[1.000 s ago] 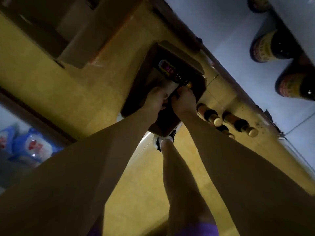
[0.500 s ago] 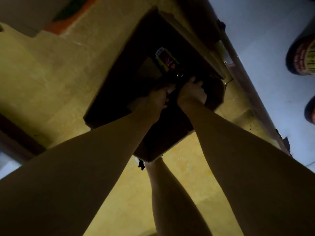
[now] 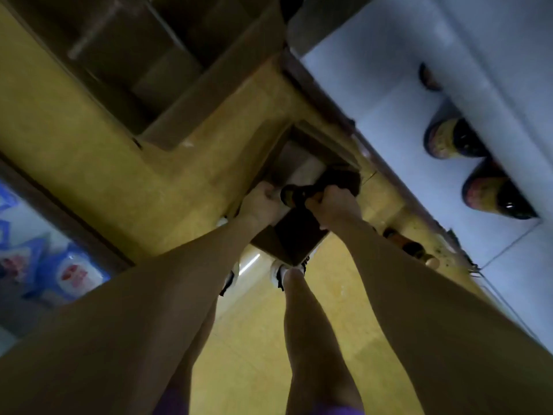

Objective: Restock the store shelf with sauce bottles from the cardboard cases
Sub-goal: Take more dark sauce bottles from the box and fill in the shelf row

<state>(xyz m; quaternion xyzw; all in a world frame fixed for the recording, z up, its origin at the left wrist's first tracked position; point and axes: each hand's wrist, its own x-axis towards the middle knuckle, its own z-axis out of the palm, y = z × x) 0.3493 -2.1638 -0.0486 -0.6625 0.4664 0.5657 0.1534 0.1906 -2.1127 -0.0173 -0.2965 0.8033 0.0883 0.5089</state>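
My right hand (image 3: 333, 202) has its grip curled around a dark sauce bottle (image 3: 302, 193), which lies almost on its side just above the open cardboard case (image 3: 294, 244) on the floor. The bottle's body runs back under my right fingers into the shadowed case; its narrow end points toward my left hand (image 3: 261, 202). My left grip is closed in a fist at the case's near-left edge, right beside the bottle's end. The picture is too dark and blurred for me to tell whether it holds the bottle, the cardboard, or nothing.

Both of my bare forearms reach down from the bottom corners of the view and meet over the case. Below it, my legs and a white shoe (image 3: 279, 272) stand on the yellow floor (image 3: 89, 139).

To the right, a pale shelf (image 3: 389, 115) runs diagonally. Two dark bottles with yellow labels (image 3: 449, 139) sit well apart from the case on it. More bottles (image 3: 410, 247) lie low along the shelf's base, near my right forearm. A larger cardboard box (image 3: 149, 70) stands at the top left. Blue packets (image 3: 59, 265) show at the far left.
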